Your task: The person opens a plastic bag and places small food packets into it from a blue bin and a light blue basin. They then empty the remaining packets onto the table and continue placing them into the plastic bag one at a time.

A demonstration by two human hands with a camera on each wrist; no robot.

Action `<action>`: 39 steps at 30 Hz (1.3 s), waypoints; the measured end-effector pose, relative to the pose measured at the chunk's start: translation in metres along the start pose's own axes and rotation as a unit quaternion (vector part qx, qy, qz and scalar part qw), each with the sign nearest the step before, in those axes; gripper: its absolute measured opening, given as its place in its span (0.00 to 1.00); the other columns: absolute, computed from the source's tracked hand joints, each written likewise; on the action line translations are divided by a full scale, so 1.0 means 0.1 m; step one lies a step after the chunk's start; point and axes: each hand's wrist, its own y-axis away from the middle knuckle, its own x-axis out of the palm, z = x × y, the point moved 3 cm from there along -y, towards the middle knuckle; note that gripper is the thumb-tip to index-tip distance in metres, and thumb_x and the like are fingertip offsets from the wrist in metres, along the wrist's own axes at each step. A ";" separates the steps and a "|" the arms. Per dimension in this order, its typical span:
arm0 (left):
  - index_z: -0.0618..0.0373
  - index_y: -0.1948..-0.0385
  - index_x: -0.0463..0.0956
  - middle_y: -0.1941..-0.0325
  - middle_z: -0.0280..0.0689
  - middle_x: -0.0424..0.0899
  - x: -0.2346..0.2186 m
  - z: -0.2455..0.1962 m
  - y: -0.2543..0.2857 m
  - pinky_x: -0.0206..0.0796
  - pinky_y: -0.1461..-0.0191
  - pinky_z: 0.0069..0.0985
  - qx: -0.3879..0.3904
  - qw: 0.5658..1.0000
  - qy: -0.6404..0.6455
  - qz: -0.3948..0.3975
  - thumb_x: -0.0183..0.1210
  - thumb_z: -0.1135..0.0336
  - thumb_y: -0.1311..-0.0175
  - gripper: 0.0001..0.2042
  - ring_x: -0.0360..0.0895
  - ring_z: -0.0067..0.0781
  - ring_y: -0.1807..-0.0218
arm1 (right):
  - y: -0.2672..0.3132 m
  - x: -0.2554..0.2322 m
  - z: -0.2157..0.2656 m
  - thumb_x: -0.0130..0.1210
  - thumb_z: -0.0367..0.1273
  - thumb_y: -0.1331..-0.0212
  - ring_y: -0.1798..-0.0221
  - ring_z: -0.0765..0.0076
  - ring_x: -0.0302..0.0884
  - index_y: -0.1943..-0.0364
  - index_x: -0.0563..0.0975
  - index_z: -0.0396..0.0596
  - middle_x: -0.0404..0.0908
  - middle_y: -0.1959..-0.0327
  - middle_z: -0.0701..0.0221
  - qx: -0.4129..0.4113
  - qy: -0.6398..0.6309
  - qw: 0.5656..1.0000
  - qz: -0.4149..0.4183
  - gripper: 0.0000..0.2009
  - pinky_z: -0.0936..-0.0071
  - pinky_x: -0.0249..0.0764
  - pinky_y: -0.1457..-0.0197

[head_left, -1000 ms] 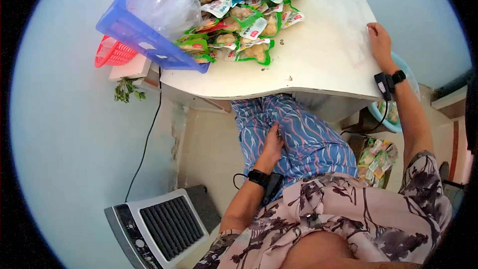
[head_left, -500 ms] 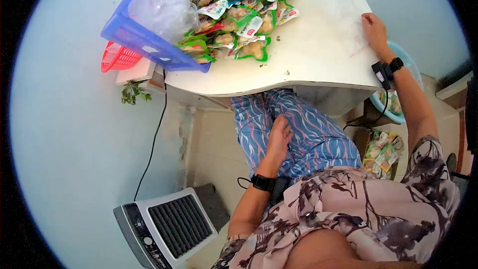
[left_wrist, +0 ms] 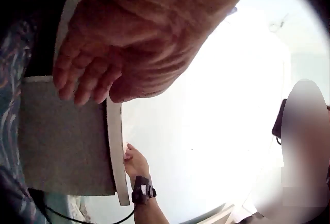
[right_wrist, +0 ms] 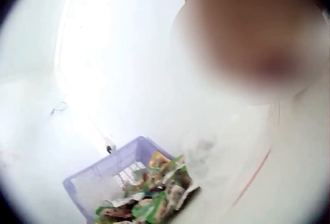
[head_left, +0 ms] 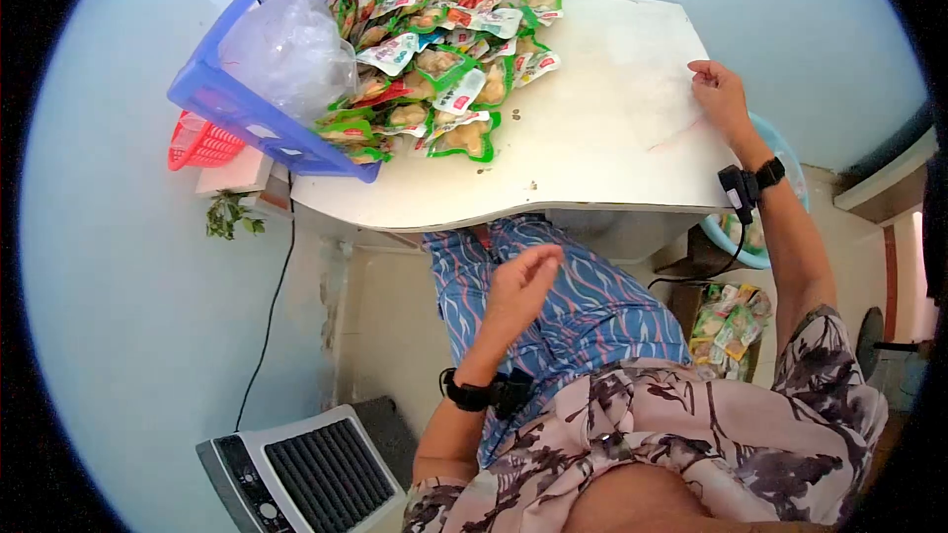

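My right hand is at the right end of the white table, its fingers curled in a pinch on a thin clear plastic bag. The bag is see-through and hard to make out; a fine red line runs along it, also visible in the right wrist view. My left hand is raised over my lap below the table edge, fingers loosely bent and holding nothing. Up close in the left wrist view, its palm shows bare. A heap of sealed food packets with green edges lies on the left of the table.
A blue plastic basket lies tipped at the table's left, with a bundle of clear bags in it. A light-blue tub and a box of packets stand at lower right. An air cooler sits lower left.
My left hand has risen off my lap towards the table edge. The right hand stays at the table's right end with the bag, while the head view has shifted a little.
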 end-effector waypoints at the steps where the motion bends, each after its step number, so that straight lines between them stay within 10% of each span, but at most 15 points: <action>1: 0.61 0.53 0.78 0.65 0.29 0.82 -0.01 -0.16 -0.03 0.66 0.62 0.15 0.033 0.999 -0.015 -0.010 0.55 0.67 0.33 0.12 0.73 0.14 0.66 | 0.08 -0.03 0.19 0.52 0.24 0.44 0.64 0.78 0.74 0.54 0.80 0.43 0.78 0.68 0.75 -0.006 -0.036 0.999 0.010 0.13 0.82 0.71 0.58; 8: 0.64 0.54 0.78 0.66 0.31 0.83 -0.06 -0.50 -0.34 0.68 0.61 0.16 0.101 0.990 0.046 -0.082 0.55 0.67 0.33 0.12 0.76 0.16 0.66 | 0.54 -0.27 1.70 0.55 0.26 0.39 0.64 0.84 0.70 0.53 0.79 0.43 0.76 0.67 0.79 -0.162 -0.160 0.972 0.062 0.11 0.83 0.69 0.57; 13: 0.61 0.38 0.65 0.41 0.43 0.74 -0.10 -0.52 -0.46 0.70 0.46 0.29 0.057 0.988 0.137 -0.047 0.40 0.50 0.26 0.25 0.76 0.30 0.46 | 1.03 -0.25 2.25 0.56 0.27 0.39 0.60 0.84 0.70 0.52 0.79 0.43 0.77 0.63 0.78 -0.226 -0.238 0.929 0.171 0.12 0.83 0.69 0.56; 23: 0.60 0.35 0.59 0.40 0.48 0.73 -0.13 -0.42 -0.21 0.67 0.40 0.38 0.037 0.912 0.406 0.050 0.25 0.33 0.31 0.39 0.74 0.42 0.42 | 1.22 -0.11 1.80 0.55 0.23 0.41 0.61 0.84 0.69 0.52 0.78 0.43 0.76 0.63 0.78 -0.152 -0.179 0.951 0.199 0.13 0.83 0.69 0.56; 26: 0.61 0.40 0.66 0.46 0.46 0.78 -0.28 -0.37 -0.16 0.72 0.46 0.33 0.043 0.885 0.458 0.070 0.36 0.38 0.29 0.33 0.77 0.37 0.47 | 1.29 -0.01 1.78 0.55 0.24 0.41 0.61 0.84 0.69 0.52 0.79 0.43 0.76 0.64 0.78 -0.121 -0.159 0.962 0.188 0.12 0.84 0.69 0.56; 33: 0.64 0.61 0.78 0.69 0.34 0.83 -0.50 -0.24 -0.40 0.70 0.64 0.21 0.115 0.972 0.184 -0.096 0.58 0.68 0.37 0.09 0.78 0.23 0.69 | 1.30 0.14 1.73 0.57 0.31 0.40 0.52 0.74 0.71 0.42 0.72 0.45 0.72 0.48 0.67 -0.157 -0.031 0.965 0.208 0.21 0.73 0.70 0.45; 39: 0.64 0.67 0.78 0.76 0.41 0.81 -0.91 -0.49 -0.52 0.68 0.70 0.29 0.303 0.898 -0.134 -0.288 0.58 0.70 0.39 0.06 0.78 0.32 0.75 | 1.29 -0.40 0.76 0.46 0.56 0.38 0.27 0.44 0.50 0.32 0.59 0.44 0.51 0.30 0.45 -0.089 0.401 0.898 0.156 0.37 0.52 0.50 0.27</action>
